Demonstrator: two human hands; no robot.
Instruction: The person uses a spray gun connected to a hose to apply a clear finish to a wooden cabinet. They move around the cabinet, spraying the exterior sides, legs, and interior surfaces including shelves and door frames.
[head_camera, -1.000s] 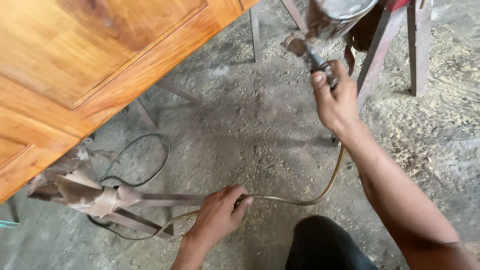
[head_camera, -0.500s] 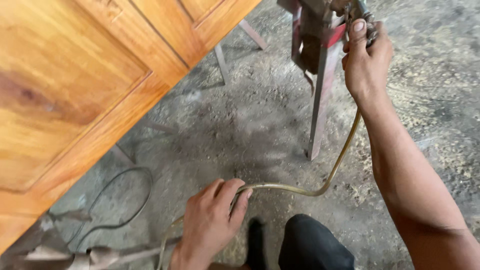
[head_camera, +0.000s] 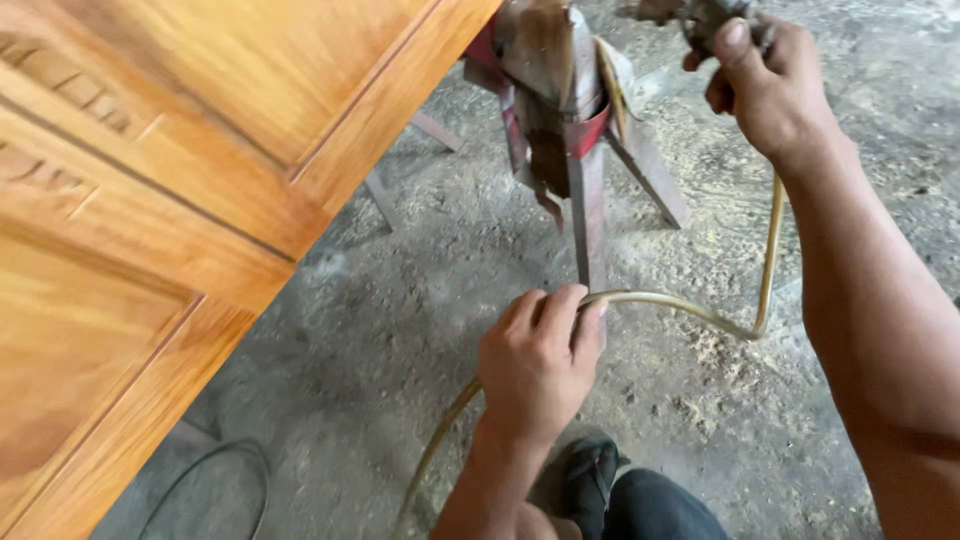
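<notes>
My left hand (head_camera: 538, 362) is closed around a yellowish air hose (head_camera: 690, 305) low in the middle of the head view. The hose curves right and rises to my right hand (head_camera: 768, 88), which grips a grimy metal spray gun (head_camera: 700, 18) at the top right. Only the gun's lower part shows at the frame's top edge. A varnished wooden panelled door (head_camera: 190, 190) lies flat to the left of both hands.
A rusty red-and-grey metal stand (head_camera: 570, 110) with splayed legs stands on the dusty concrete floor just beyond my left hand. A black cable (head_camera: 225, 470) loops at the bottom left. My dark shoe and trouser leg (head_camera: 630, 495) are at the bottom middle. Sawdust covers the floor.
The view has swung right and closer. My left hand has come up along the hose toward the metal stand, while my right hand keeps the spray gun raised.
</notes>
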